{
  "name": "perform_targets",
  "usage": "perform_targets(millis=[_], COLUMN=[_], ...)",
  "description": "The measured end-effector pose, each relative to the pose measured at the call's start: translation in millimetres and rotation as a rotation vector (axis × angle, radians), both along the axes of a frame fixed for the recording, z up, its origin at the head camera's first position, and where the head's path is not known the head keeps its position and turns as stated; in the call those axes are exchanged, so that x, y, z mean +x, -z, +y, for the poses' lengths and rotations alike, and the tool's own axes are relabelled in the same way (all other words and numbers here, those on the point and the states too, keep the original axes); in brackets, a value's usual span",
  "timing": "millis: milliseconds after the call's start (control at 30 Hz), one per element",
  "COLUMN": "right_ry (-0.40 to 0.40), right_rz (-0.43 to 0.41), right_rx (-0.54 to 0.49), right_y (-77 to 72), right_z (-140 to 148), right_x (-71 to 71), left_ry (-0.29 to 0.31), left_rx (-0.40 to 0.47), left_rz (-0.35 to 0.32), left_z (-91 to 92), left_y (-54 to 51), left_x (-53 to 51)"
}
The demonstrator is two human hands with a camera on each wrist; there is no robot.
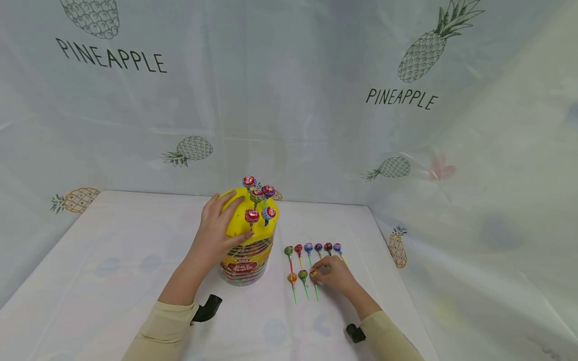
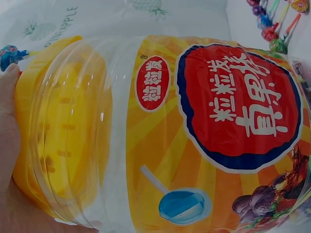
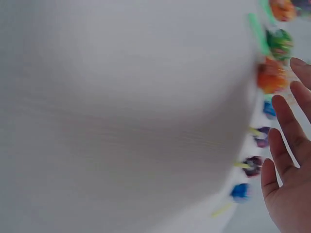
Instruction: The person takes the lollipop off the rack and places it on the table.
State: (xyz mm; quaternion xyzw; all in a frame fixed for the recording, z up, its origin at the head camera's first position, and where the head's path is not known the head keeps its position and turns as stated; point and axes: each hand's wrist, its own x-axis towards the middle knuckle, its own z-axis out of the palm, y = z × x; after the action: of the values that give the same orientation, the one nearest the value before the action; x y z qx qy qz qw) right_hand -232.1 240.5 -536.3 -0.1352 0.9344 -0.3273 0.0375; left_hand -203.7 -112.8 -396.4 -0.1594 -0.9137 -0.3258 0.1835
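Observation:
A clear jar (image 1: 243, 271) with a yellow lid (image 1: 236, 228) and a fruit-print label (image 2: 243, 97) stands upright on the table. Several wrapped lollipops (image 1: 252, 216) stick up from the lid. My left hand (image 1: 217, 233) grips the lid at its left and front, fingers spread over the top and thumb along the front. To the jar's right, my right hand (image 1: 336, 275) is at the rightmost lollipop (image 1: 314, 274) of the nearer row. Its fingers look fairly straight in the right wrist view, their tips beside an orange lollipop (image 3: 272, 76); contact is unclear there.
Several lollipops lie in a farther row, including a green one (image 1: 289, 250) and a blue one (image 1: 308, 247). The nearer row includes an orange lollipop (image 1: 292, 277) and a green one (image 1: 303, 275). A pineapple-print sheet (image 1: 307, 125) hangs behind the white-covered table (image 1: 135, 240).

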Motion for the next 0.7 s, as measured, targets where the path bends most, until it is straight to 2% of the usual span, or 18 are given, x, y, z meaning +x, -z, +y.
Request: perform_targets(millis=[167,467,700], right_ry=[0.026,-0.022,-0.095], right_rz=[0.054,0.168,0.252], right_rx=[-0.110,-0.310,-0.484], right_y=[-30.9,-94.4,-130.7], right_z=[-5,-34,-67], right_x=[4.1,12.4,19.2], left_ry=[0.000,-0.012,-0.039], left_rx=[-0.007,-0.011,-0.027], left_rz=[-0.005,-0.010,-0.011], left_z=[1.0,1.8,3.7], left_y=[0.4,-2.2,-2.1], left_x=[-0.1,2.8,8.7])
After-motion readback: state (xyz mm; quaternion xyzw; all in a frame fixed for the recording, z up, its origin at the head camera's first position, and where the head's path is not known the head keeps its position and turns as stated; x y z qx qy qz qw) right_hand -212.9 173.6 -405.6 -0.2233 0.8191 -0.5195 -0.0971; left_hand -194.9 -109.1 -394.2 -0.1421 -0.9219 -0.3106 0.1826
